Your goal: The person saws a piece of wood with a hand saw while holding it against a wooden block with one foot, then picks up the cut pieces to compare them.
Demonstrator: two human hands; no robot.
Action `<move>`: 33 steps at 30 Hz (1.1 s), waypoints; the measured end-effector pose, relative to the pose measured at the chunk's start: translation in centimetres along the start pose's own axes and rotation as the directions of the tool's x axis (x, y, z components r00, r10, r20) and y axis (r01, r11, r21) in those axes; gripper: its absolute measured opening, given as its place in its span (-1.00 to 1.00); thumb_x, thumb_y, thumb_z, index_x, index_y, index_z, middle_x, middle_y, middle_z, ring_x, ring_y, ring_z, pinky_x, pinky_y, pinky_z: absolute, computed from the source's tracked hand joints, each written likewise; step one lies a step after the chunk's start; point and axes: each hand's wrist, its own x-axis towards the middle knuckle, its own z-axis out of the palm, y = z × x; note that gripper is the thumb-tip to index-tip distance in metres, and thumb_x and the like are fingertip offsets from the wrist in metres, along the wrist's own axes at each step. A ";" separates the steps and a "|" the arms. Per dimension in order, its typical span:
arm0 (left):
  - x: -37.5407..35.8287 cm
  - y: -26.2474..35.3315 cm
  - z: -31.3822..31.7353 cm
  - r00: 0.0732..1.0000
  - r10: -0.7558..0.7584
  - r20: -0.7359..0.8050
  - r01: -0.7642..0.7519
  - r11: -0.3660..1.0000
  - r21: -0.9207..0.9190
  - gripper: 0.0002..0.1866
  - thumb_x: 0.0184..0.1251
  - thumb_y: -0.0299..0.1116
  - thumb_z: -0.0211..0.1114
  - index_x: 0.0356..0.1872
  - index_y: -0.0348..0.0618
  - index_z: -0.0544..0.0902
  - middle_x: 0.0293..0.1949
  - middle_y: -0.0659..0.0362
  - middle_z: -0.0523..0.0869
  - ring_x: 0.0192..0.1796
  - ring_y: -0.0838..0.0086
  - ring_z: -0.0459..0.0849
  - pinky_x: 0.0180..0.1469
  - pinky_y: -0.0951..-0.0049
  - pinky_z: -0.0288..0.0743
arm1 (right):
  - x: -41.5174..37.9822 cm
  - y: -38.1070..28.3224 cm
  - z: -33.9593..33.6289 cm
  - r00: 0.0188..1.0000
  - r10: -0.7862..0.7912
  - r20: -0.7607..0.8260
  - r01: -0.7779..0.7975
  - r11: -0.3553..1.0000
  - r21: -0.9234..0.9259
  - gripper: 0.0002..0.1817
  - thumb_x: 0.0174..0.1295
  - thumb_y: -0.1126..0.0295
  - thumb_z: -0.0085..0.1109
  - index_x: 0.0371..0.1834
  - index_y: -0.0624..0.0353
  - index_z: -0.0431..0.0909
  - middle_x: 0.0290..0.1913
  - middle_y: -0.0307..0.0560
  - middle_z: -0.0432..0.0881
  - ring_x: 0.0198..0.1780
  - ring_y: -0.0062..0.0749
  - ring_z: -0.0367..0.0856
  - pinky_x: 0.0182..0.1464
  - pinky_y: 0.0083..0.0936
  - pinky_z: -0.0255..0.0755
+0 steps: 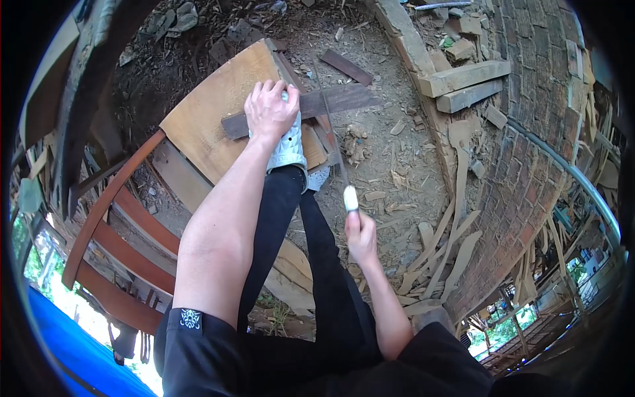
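A dark wooden plank (344, 98) lies across the pale wooden seat (205, 92) of a chair, its right end sticking out past the seat's edge. My left hand (272, 111) is closed over the plank, its fingers curled at the far side; part of the grip is hidden. Just beside that hand, my foot in a white shoe (289, 149) rests on the seat and the plank. In my right hand (362, 235) is the pale handle of a handsaw (335, 142). Its long thin blade points away from me and crosses the plank's overhanging part.
The chair's reddish-brown slatted back (135, 263) extends to the lower left. A short dark offcut (346, 67) lies on the dirt ground beyond the plank. Wood beams (465, 78) and thin wood strips (456, 258) lie on the right, beside a brick surface (529, 165).
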 end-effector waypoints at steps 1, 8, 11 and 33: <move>0.0 -0.1 -0.1 1.000 -0.004 0.002 0.004 1.000 0.006 -0.72 0.44 -0.16 0.33 -0.30 -0.15 0.82 -0.23 0.06 0.82 -0.05 0.09 0.76 0.04 0.07 0.67 | 2.3 -0.4 0.4 1.000 -0.005 -0.004 0.005 0.999 0.036 -0.44 0.69 0.01 0.06 -0.29 0.36 0.53 -0.56 -0.15 0.42 -0.47 -0.45 0.33 -0.39 -0.23 0.28; 0.1 -0.2 -0.2 0.998 -0.055 0.043 0.053 0.997 0.052 -0.71 0.44 -0.16 0.30 -0.28 -0.13 0.84 -0.22 0.06 0.84 -0.03 0.09 0.77 0.05 0.06 0.67 | 4.7 -2.8 3.1 0.998 0.030 -0.052 -0.035 0.994 -0.104 -0.38 0.65 -0.12 0.12 -0.17 0.35 0.68 -0.45 0.24 0.64 -0.42 -0.01 0.64 -0.26 -0.11 0.50; -0.1 0.0 0.0 0.997 -0.063 0.035 0.061 0.996 0.062 -0.71 0.45 -0.16 0.29 -0.28 -0.12 0.85 -0.20 0.06 0.84 -0.03 0.10 0.77 0.05 0.05 0.67 | -8.7 -1.8 -3.3 0.997 0.073 0.035 -0.071 0.996 -0.055 -0.46 0.62 -0.03 0.12 -0.26 0.33 0.63 -0.54 0.09 0.54 -0.46 -0.02 0.65 -0.34 -0.14 0.42; 0.3 0.3 0.0 0.999 -0.035 0.006 0.035 0.998 0.060 -0.69 0.48 -0.18 0.25 -0.31 -0.16 0.82 -0.19 0.05 0.85 0.00 0.07 0.75 0.07 0.06 0.66 | 8.1 -0.7 2.3 0.999 -0.023 0.034 0.020 0.996 0.082 -0.46 0.68 0.01 0.11 -0.23 0.37 0.62 -0.53 0.05 0.54 -0.46 -0.29 0.52 -0.33 -0.21 0.40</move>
